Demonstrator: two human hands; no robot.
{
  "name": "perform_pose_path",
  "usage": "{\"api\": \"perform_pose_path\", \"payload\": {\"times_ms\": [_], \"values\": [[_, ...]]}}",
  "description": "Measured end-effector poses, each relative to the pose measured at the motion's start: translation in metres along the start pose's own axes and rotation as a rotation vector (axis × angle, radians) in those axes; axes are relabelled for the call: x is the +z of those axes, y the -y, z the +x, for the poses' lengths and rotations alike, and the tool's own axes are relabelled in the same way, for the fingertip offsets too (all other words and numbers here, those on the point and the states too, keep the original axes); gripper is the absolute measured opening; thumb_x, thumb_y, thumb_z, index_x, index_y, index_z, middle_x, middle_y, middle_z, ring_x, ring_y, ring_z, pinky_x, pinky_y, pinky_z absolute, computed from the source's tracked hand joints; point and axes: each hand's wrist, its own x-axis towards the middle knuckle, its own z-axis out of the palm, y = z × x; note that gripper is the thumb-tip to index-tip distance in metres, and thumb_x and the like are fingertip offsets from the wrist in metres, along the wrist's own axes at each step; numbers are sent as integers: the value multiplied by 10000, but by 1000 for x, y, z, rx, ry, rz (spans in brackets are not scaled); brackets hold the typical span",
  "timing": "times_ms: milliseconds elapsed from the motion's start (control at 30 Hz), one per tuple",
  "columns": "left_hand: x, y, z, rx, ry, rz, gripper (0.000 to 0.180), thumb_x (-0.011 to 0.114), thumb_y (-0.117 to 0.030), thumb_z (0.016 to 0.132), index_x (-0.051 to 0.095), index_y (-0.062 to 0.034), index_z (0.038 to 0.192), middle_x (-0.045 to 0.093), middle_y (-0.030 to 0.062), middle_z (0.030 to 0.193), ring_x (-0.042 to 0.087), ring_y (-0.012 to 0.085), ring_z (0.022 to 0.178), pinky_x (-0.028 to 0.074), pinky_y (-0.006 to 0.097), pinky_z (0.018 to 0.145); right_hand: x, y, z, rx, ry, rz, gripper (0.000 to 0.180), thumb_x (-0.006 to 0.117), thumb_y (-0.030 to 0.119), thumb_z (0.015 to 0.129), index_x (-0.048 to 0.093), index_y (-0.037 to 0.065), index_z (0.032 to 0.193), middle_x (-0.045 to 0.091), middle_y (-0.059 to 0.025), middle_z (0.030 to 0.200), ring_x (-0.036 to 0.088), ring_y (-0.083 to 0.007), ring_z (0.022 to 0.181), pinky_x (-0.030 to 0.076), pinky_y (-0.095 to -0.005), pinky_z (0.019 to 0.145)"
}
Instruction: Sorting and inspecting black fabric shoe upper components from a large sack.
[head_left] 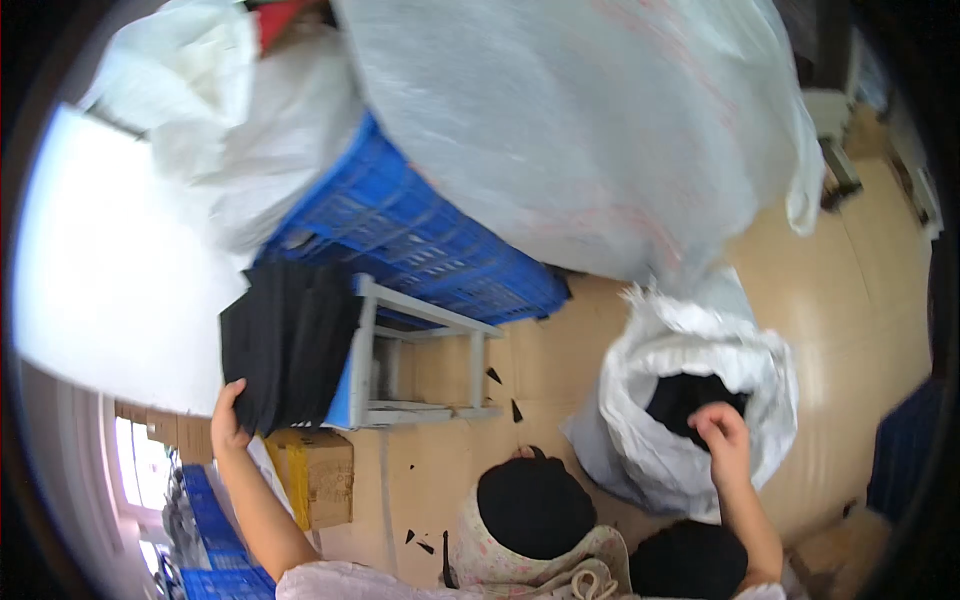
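Note:
A thick stack of black fabric pieces (290, 345) rests on a stool (420, 412) with grey legs and a bit of blue top showing. At the stack's near left edge, my left hand (230, 418) is closed on it, with a fingertip on its side. My right hand (722, 435) is over the mouth of a white woven sack (620, 400), its fingers bent and drawn together. Black material (690, 395) lies inside the sack, just behind those fingers. Whether a black piece is between them cannot be made out.
A blue plastic crate (420, 235) stands beyond the stool, beneath a large translucent plastic bag (560, 130). To the left is a bright white surface (110, 270). A cardboard box (325, 480) sits near my left arm. Small black scraps (517, 410) lie on the tan floor.

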Motion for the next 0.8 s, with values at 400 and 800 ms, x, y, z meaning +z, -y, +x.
{"api": "perform_pose_path", "payload": {"times_ms": [400, 800], "values": [[165, -14, -103, 1424, -263, 805, 419, 516, -132, 895, 445, 25, 1277, 462, 198, 1300, 459, 293, 1185, 342, 393, 1006, -59, -1, 24, 80, -85, -124, 97, 556, 44, 838, 619, 9, 903, 639, -45, 834, 595, -112, 801, 455, -233, 740], [447, 254, -162, 1107, 1880, 1135, 364, 528, -364, 849, 646, -23, 898, 629, 161, 912, 565, 298, 957, 381, 406, 943, -21, -45, -16, 334, 738, -983, 260, 488, 224, 836, 646, 136, 1023, 654, -124, 888, 609, -312, 857, 475, -396, 766]]}}
